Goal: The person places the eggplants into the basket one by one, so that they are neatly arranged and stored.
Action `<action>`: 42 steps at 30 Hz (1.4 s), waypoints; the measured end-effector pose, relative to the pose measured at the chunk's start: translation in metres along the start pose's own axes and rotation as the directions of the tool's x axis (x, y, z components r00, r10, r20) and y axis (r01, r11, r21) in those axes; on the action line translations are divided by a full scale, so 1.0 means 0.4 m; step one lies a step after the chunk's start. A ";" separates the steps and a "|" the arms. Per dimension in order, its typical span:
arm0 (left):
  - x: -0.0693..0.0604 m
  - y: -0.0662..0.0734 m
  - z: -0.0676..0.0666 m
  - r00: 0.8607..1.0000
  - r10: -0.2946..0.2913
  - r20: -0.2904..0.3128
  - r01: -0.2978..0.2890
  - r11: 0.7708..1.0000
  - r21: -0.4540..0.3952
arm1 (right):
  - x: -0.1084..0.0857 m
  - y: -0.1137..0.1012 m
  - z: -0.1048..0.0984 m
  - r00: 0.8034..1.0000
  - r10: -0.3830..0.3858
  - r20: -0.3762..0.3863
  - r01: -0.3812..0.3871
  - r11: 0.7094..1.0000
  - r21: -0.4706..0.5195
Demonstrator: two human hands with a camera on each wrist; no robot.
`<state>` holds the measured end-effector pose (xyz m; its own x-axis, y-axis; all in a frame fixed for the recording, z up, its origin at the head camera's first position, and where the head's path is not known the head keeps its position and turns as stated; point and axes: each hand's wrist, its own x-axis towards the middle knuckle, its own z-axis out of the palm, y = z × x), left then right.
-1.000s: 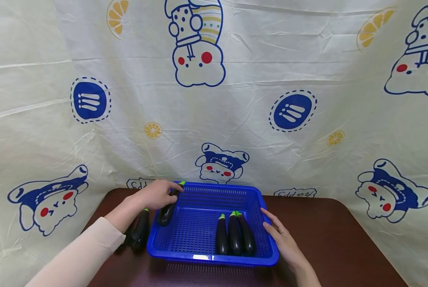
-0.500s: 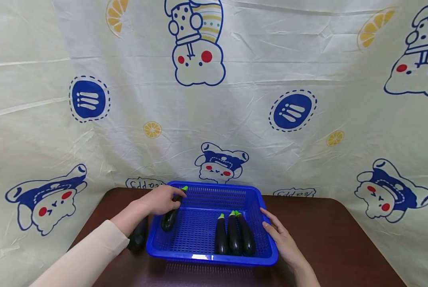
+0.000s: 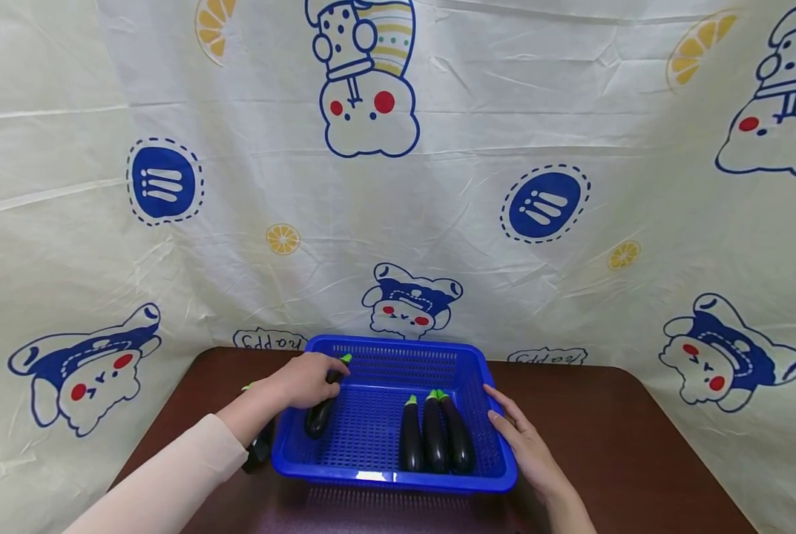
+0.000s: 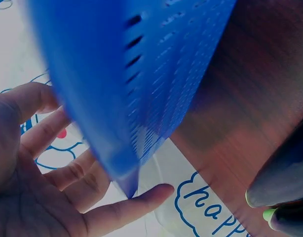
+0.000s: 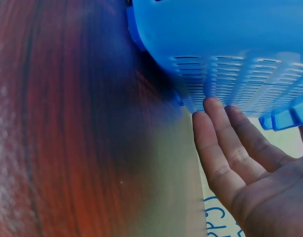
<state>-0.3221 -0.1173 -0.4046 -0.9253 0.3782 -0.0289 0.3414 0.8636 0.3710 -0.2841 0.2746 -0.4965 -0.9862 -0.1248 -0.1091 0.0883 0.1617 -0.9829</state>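
Curled round an eggplant (image 3: 317, 420) near its stem, the closer left hand (image 3: 306, 380) holds it, I see, inside the left edge of the basket (image 3: 438, 483), long axis slanting from grip toward near edge.

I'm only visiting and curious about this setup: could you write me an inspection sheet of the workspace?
Surface: dark brown, wood-grained table.
Job's things: blue basket holding three eggplants toward its right end; at least two more eggplants on the table, left of it.
Clutter: nothing seen.
Hands: left hand grips another eggplant at the basket's left side; right hand touches its right side.
Cables: nothing seen.
Surroundings: pale sheet printed with cartoon figures and orange slices.
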 end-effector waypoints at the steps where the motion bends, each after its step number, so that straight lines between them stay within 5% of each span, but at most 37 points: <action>1: 0.000 0.002 0.003 1.000 0.001 -0.001 -0.001 1.000 0.012 | 0.000 0.000 0.000 1.000 0.000 0.000 0.000 1.000 -0.002; 17: -0.004 0.003 0.079 0.991 -0.135 0.009 0.133 0.984 0.121 | 0.000 0.002 0.001 1.000 0.002 0.002 -0.002 1.000 0.011; 42: -0.017 0.006 0.121 0.994 -0.105 -0.008 0.104 0.963 0.248 | -0.004 0.004 -0.001 1.000 -0.007 0.011 0.007 1.000 0.012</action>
<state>-0.3070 -0.1016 -0.4485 -0.9572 0.2830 -0.0602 0.2741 0.9536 0.1246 -0.2825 0.2753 -0.4978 -0.9851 -0.1369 -0.1038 0.0831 0.1493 -0.9853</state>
